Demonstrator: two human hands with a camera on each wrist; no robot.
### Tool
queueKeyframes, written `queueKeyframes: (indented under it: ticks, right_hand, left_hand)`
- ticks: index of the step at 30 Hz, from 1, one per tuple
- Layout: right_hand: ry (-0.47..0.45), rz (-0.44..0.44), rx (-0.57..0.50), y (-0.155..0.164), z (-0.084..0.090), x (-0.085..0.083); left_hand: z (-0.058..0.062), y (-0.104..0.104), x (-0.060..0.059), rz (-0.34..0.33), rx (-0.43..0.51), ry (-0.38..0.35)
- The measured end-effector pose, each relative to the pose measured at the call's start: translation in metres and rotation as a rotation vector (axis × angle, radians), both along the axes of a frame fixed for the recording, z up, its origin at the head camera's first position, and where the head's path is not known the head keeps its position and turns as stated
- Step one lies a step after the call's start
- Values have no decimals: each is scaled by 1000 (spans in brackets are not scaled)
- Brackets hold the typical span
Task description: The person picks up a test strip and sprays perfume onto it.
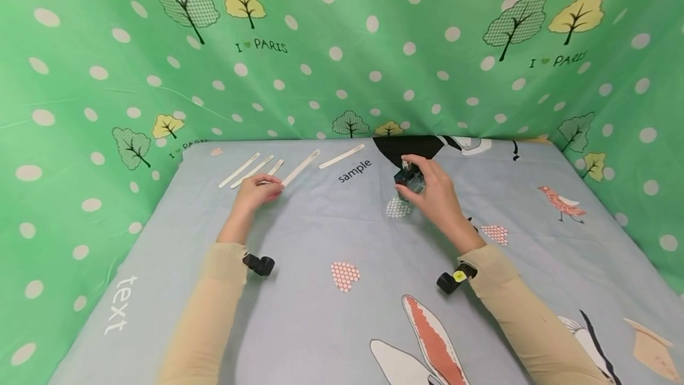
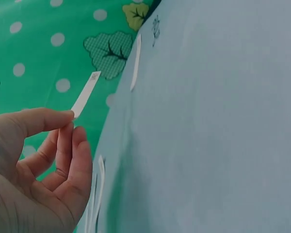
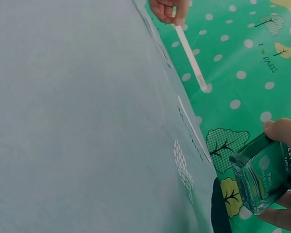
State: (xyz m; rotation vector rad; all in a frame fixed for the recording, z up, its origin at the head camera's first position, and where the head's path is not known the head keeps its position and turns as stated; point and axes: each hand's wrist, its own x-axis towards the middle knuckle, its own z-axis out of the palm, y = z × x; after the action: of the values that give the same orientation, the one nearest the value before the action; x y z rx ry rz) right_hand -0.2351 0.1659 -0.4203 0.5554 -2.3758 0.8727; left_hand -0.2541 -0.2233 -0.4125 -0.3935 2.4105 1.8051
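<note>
left hand (image 1: pixel 255 192) fingers pinch paper strip (image 1: pixel 299 168); right hand (image 1: pixel 435 192) fingers clamp glass bottle (image 1: pixel 410 180).

Glossy clear glass bottle (image 3: pixel 262 182), matt paper strip (image 2: pixel 86 94), soft cloth tablecloth (image 1: pixel 299 290).

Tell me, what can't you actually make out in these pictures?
- Glass bottle: head view, the right hand covers most of it; right wrist view, the frame edge cuts it and its label print is too small to read.
- Paper strip pinched by the left hand: the printing at its tip is blurred.
- Other strips on the sheet: markings too small to read.
</note>
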Motion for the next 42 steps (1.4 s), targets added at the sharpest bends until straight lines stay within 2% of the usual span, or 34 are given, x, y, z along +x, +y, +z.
queueKeyframes:
  ticks: [5,10,16,20,31,42]
  right_hand:
    - [-3,2,-1,-1,0,-1]
    - [-12,1,-5,-1,0,-1]
    - [-13,10,-11,-2,0,0]
    - [-22,9,-10,-2,1,0]
    - [-26,17,-11,-1,0,0]
    - [-27,18,-11,-1,-2,-1]
  left_hand:
    - [-5,-18,5,41,11,-25]
    - [-8,-31,10,50,36,-64]
    - [-13,-43,12,19,-16,-104]
    - [-16,-48,13,30,-68,-102]
    - [-12,-57,19,76,-140,-50]
    - [-2,-50,13,68,-184,62]
